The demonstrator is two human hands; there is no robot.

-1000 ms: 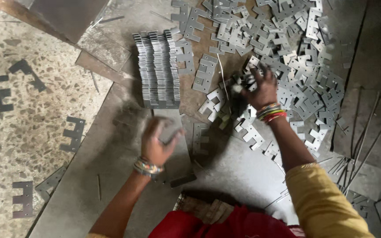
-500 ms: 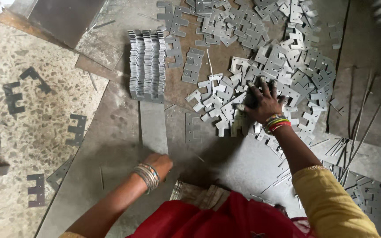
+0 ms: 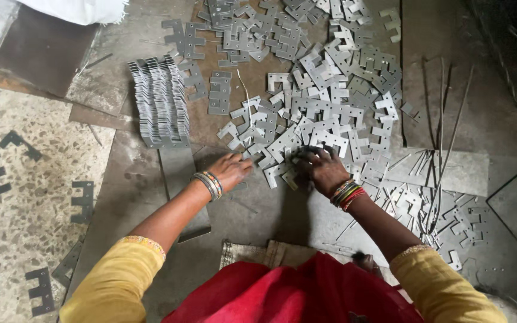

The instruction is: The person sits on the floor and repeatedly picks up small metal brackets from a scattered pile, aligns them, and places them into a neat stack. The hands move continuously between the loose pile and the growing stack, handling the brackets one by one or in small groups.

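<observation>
A loose pile of flat, grey, E-shaped metal pieces (image 3: 324,101) is spread over the floor in front of me. My right hand (image 3: 325,170), with coloured bangles on the wrist, presses down on the near edge of the pile, and its fingers close over a few pieces. Just left of it, my left hand (image 3: 233,170), also bangled, reaches to the pile's edge. Its fingertips touch a piece and hold nothing. A neat stack of the same pieces, standing on edge in rows (image 3: 160,101), lies up and to the left of my left hand.
A flat metal strip (image 3: 178,170) lies under my left forearm. Thin metal rods (image 3: 441,137) and sheet offcuts (image 3: 450,170) lie to the right. Dark E-shaped pieces (image 3: 82,200) are scattered on the speckled floor at left. Folded cloth (image 3: 270,254) sits before my red lap.
My left hand has moved from the metal strip near the stack right to the pile's edge. My right hand has drawn back to the pile's near edge, close to the left.
</observation>
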